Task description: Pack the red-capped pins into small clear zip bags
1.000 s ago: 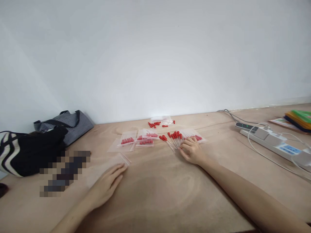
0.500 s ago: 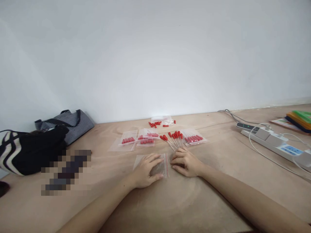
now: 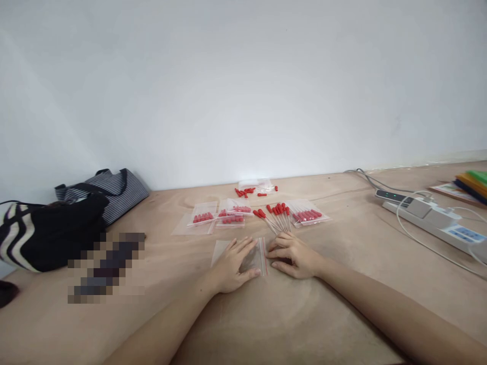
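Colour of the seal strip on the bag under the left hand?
Red seal strip, head view.

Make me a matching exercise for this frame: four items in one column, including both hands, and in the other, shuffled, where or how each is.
Column one
1. Left hand
2. Right hand
3. Striped bag
4. Power strip

Column two
A. White, with chargers and cables, on the right side of the table
B. Curled, at the near ends of the red-tipped sticks
C. Behind the black bag
D. Spread over a clear zip bag with a red line along one edge

Right pairs: 1-D, 2-B, 3-C, 4-A
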`<act>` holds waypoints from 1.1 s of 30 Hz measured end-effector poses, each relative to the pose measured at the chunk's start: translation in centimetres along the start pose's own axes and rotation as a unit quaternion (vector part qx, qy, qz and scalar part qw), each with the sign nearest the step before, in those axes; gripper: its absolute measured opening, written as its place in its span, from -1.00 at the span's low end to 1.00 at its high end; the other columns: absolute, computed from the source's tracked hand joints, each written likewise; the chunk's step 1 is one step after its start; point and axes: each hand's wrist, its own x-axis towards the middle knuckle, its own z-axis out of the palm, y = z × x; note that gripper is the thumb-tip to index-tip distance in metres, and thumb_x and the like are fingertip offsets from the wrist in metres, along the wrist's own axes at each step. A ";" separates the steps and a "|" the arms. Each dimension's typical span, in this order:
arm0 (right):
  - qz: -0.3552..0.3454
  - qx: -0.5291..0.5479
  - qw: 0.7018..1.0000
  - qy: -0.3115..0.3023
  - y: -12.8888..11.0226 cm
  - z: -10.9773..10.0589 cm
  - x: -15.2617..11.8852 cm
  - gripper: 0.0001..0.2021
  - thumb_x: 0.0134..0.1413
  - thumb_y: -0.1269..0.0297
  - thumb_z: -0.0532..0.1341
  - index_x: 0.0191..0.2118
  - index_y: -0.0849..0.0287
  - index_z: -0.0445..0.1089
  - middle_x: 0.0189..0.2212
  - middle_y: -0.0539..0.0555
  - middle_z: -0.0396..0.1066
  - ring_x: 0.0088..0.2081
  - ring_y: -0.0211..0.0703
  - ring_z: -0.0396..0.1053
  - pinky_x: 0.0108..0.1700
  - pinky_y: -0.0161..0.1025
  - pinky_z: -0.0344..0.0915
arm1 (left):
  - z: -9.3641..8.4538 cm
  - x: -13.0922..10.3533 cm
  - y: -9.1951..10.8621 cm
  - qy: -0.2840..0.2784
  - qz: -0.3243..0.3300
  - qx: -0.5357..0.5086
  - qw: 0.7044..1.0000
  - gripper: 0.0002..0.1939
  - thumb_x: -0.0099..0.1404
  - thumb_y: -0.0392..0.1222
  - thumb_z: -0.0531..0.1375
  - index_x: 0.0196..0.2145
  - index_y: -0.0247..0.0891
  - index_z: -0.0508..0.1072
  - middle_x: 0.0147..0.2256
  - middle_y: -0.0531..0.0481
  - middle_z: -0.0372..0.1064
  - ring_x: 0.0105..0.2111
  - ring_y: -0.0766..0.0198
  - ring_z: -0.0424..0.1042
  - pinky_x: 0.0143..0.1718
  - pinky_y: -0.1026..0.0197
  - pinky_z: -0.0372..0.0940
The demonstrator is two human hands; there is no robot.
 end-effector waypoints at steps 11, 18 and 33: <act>-0.015 0.044 0.999 -0.025 -0.5 0.0 0.3 -0.71 -0.02 0.26 0.13 -0.12 0.10 0.35 -0.17 0.05 0.40 -0.10 -0.13 0.23 -0.08 -0.13 0.10 | 0.2 -0.1 -0.1 0.014 -0.008 -0.019 1.000 -0.26 0.19 0.07 0.06 0.19 -0.28 -0.17 0.18 -0.17 -0.09 0.16 0.07 -0.07 0.16 -0.06 -0.17; 0.018 0.023 0.997 -0.065 -0.6 -0.2 0.7 -0.42 -0.02 -0.01 0.09 0.10 0.19 0.13 0.05 0.19 0.19 0.08 0.01 0.06 0.03 0.02 -0.08 | 0.1 0.0 0.1 0.003 -0.032 -0.027 0.999 -0.23 0.18 0.05 0.08 0.19 -0.31 -0.21 0.19 -0.18 -0.14 0.16 0.03 -0.09 0.15 -0.08 -0.17; -0.054 0.046 0.994 -0.077 -1.2 0.6 1.3 -0.48 -0.03 0.05 0.12 0.05 0.18 0.19 -0.08 0.19 0.31 -0.02 -0.07 0.19 -0.03 -0.10 -0.02 | 0.5 -0.1 -0.3 0.017 -0.011 -0.047 0.999 -0.25 0.21 0.01 0.06 0.20 -0.28 -0.25 0.18 -0.19 -0.12 0.16 0.06 -0.08 0.16 -0.08 -0.20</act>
